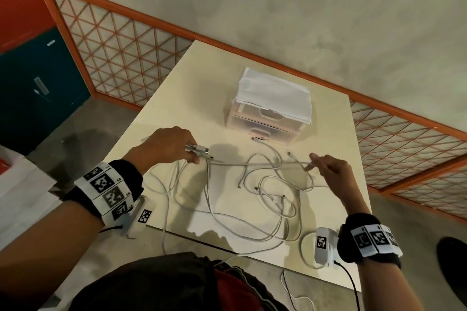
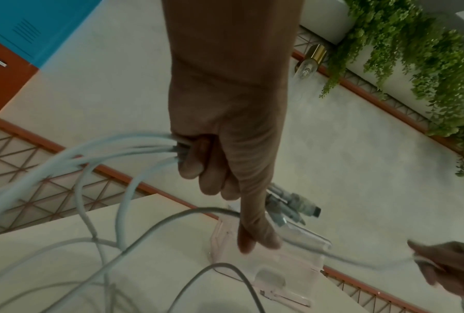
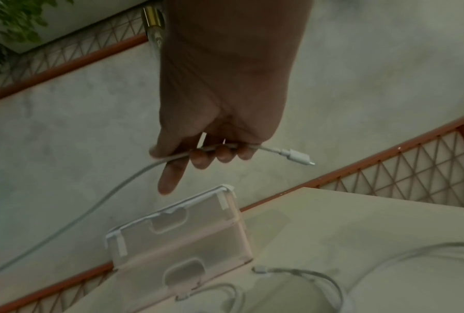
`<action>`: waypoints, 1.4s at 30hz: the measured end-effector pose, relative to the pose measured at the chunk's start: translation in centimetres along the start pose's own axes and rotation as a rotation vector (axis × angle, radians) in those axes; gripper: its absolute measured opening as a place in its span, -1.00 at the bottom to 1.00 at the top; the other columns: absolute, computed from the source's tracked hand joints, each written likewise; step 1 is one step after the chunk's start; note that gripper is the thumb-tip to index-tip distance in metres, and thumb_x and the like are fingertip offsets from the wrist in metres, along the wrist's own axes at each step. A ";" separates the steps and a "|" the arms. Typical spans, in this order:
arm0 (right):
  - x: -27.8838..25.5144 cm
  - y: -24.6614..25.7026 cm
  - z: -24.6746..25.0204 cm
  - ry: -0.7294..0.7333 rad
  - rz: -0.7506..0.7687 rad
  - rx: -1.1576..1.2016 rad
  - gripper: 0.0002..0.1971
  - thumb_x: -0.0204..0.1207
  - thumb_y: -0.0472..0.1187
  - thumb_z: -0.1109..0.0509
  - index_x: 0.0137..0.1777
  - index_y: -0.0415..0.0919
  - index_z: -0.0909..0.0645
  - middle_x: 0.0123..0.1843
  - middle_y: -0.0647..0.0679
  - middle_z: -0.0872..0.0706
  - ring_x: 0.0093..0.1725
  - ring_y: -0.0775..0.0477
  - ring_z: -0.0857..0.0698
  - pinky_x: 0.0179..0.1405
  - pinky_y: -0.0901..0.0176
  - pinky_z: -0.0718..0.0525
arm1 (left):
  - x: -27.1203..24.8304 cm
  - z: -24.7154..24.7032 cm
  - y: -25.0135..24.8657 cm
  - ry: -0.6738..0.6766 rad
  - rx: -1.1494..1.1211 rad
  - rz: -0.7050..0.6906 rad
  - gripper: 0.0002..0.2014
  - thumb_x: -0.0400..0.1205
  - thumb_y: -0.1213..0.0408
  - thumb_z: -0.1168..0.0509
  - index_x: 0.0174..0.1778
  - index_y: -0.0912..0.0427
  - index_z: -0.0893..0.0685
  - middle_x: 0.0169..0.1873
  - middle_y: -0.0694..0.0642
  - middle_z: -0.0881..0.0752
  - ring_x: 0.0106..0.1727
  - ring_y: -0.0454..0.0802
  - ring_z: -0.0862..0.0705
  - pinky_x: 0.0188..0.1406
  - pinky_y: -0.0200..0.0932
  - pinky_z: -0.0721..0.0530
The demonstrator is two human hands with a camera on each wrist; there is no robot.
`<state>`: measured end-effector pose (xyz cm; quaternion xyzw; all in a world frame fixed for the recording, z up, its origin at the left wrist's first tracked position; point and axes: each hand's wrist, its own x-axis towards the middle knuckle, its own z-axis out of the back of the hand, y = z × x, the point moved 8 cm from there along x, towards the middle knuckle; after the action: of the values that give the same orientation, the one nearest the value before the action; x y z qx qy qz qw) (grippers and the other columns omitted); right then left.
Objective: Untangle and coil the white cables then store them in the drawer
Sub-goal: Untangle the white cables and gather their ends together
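Note:
Several white cables [image 1: 265,199] lie tangled in loops on the cream table [image 1: 177,98]. My left hand [image 1: 169,145] grips a bunch of their plug ends [image 1: 199,153], which stick out past the fingers [image 2: 214,169]. One cable runs taut from there to my right hand [image 1: 331,169], which holds it near its small white plug [image 3: 297,156], index finger [image 3: 169,177] pointing out. Behind the tangle stands a translucent drawer box [image 1: 271,106] with two drawers, both closed.
Cable loops hang over the table's near edge [image 1: 227,250] toward my lap. One plug [image 1: 255,138] lies right in front of the lower drawer. An orange lattice railing [image 1: 121,40] runs behind the table; concrete floor lies beyond. A dark shoe [image 1: 454,260] shows at the right.

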<state>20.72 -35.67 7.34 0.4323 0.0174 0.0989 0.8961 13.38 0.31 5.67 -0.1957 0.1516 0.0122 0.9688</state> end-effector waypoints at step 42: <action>2.9 -7.6 -6.8 -0.193 -0.391 -0.132 -0.70 0.47 -0.45 -0.27 0.21 -0.41 -0.56 0.05 -0.35 -0.74 0.10 -0.30 -0.68 0.13 0.04 -0.55 | 3.1 -3.7 -6.6 0.038 -0.363 -0.203 -0.75 0.61 0.11 -0.34 -0.30 0.18 -0.63 -0.43 0.06 -0.66 -0.41 -0.10 -0.57 -0.48 -0.46 -0.41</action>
<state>24.00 -34.51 -2.67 0.3685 0.0086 -0.1174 0.9221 15.84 -7.28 4.00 -0.3816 0.1444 -0.0621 0.9109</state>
